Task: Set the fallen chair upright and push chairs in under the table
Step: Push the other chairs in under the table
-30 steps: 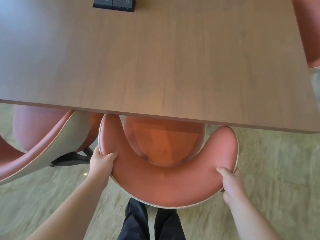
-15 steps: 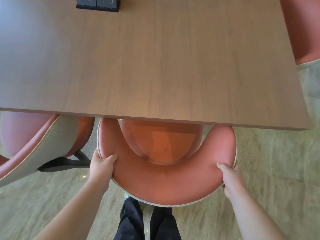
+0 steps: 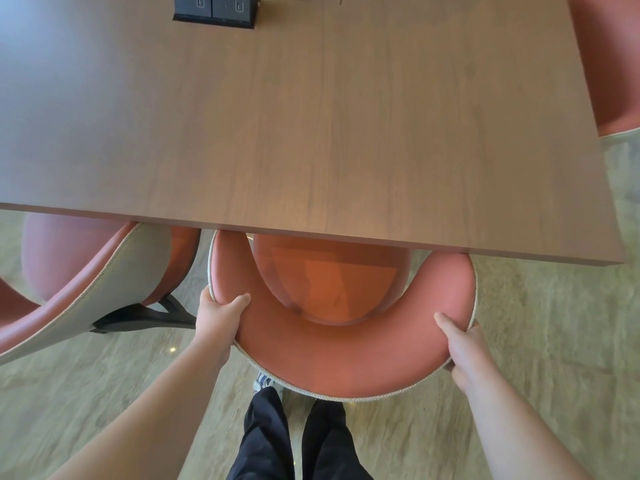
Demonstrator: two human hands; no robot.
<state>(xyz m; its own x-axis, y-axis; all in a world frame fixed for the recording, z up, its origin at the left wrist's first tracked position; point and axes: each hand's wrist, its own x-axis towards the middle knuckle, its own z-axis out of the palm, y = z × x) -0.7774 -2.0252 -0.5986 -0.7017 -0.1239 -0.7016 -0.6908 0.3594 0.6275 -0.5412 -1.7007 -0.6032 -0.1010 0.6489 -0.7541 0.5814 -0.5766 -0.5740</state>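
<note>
Nearest the camera: two legs in dark trousers (image 3: pixel 294 441), standing on a pale, mottled floor (image 3: pixel 540 341), with the toe of a light shoe (image 3: pixel 262 380) showing just behind the chair's back. Left hand (image 3: pixel 218 318): clasped on the left side of the curved backrest, thumb lying over the inner padded face, fingers wrapped behind the rim out of sight. Right hand (image 3: pixel 462 344): clasped on the right side of the same backrest, thumb on the inner face, fingers hidden behind the rim. Held chair (image 3: pixel 339 355): upright, terracotta upholstery with a pale woven outer shell and piping along the edge; horseshoe-shaped backrest open toward the table; round seat partly under the table's near edge, both arm ends reaching the edge or slightly beneath it. Second chair (image 3: pixel 104 289): same make, to the left, just beside the held chair, turned at an angle, its seat partly under the table and a dark base leg visible on the floor. Table (image 3: pixel 311 133): wood-grain top, near edge running across the view, right corner visible. Black power socket unit (image 3: pixel 214 10): set into the tabletop at the far side. Third chair (image 3: pixel 606 64): terracotta, at the table's right side, far corner of view, only partly in frame.
</note>
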